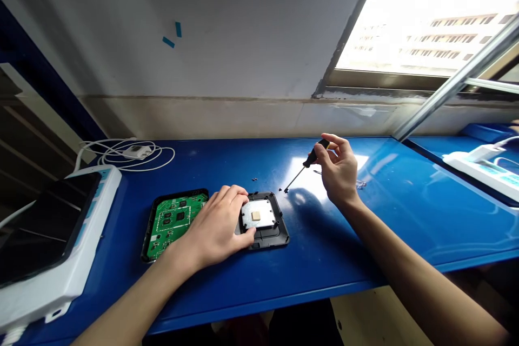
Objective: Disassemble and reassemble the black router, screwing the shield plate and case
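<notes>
Two bare hands are busy over one blue, glossy tabletop. The left hand grips one black plastic cover near the table's middle, fingers on its far side and thumb on its near edge; it is squarish with rounded corners, and it carries one silvery metal plate with one small tan square pad. Just left of it, partly behind that hand, lies one green circuit board, flat and dotted with dark square chips, in a black rounded shell. The right hand is closed around the dark handle of one slim screwdriver, its thin metal shaft slanting down to the left. The tip is at a few tiny dark screws, too small to count surely, just right of the cover's far corner; more little screws lie beyond the cover. Far left I see one looped white cable, and nearer, one white plastic power strip with a shiny black slab on it. A second white power strip sits far right. Two blue tape strips stick to the smooth grey wall.
</notes>
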The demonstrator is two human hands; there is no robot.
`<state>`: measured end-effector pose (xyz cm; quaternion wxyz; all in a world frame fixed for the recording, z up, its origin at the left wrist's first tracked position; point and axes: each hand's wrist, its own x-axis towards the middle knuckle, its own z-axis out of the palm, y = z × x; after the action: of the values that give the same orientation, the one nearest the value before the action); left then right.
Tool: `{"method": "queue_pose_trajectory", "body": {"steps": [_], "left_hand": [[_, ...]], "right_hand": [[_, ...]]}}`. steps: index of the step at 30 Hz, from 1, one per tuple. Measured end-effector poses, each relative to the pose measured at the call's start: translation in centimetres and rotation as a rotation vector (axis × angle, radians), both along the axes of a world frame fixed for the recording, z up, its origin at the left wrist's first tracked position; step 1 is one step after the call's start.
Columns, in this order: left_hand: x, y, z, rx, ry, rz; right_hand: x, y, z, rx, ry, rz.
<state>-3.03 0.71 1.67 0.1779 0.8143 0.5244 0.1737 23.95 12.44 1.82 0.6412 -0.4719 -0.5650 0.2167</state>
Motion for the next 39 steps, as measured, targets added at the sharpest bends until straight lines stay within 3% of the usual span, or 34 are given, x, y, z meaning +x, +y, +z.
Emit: {"method": "queue_pose_trajectory", "body": {"steps": [15,39], "left_hand": [[-0.3,0.0,-0.5,0.063,-0.012,-0.011],[-0.3,0.0,-0.3,0.053,0.001,-0.006]], "right_hand": [[0.1,-0.5,0.9,-0.007,0.07,0.011],[-0.4,-1.7,1.1,0.055,-0.103,-0.046]]}}
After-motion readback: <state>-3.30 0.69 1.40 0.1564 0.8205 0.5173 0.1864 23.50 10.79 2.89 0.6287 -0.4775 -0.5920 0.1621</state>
